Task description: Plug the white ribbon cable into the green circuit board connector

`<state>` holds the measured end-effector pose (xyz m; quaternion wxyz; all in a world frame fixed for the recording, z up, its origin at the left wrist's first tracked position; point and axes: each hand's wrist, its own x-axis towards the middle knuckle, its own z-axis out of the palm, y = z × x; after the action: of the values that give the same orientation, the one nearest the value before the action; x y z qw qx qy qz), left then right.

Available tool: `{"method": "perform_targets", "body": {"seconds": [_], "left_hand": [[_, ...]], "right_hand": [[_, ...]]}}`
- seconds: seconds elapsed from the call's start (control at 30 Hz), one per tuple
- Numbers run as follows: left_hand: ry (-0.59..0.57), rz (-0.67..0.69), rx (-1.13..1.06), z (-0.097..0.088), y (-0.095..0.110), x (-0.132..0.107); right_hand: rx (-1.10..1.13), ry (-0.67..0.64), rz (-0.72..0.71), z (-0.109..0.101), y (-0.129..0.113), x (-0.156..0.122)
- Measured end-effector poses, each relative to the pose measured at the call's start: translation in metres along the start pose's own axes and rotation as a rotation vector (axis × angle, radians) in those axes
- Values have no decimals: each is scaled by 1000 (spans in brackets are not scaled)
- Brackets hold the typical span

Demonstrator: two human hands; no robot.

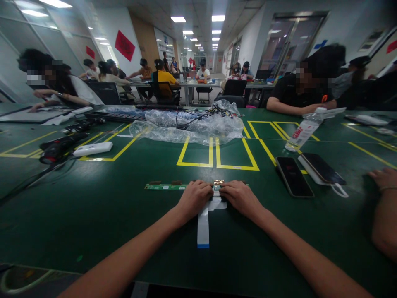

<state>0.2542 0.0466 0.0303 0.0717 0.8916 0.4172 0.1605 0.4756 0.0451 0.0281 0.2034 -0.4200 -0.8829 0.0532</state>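
Note:
A long narrow green circuit board [164, 186] lies flat on the dark green table [93, 215]. A white flat ribbon cable [203, 225] with a blue end runs from the board toward me. My left hand [194, 197] and my right hand [239, 196] rest side by side on the board's right end, where the cable meets it. Both hands have their fingers curled down and pressed on the cable's end and connector. The connector itself is mostly hidden under my fingers.
Two phones [294, 176] lie to the right, beside a tipped plastic bottle [303, 131]. Crumpled clear plastic with black cables [192, 124] sits beyond yellow tape rectangles [217, 155]. Another person's arm [384, 207] rests at the right edge. A white device [93, 149] and black tools lie left. People sit around.

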Motion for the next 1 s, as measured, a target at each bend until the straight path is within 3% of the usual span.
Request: {"method": "perform_targets", "body": {"seconds": [0.43,0.7,0.87,1.0], "left_hand": [[-45,-13,9,-2,9,-4],[-138,-83,133,-7,8,-40],[-108,-174,201,-12,-21,-79],[-86,-379,269,-32,-78,-123]], "right_hand": [[87,28,-61,-5,6,-7],[124,88,-48,-8,5,-10],[141,59,-33,-10,8,-13],[135,35,-16,-10,6,-14]]}}
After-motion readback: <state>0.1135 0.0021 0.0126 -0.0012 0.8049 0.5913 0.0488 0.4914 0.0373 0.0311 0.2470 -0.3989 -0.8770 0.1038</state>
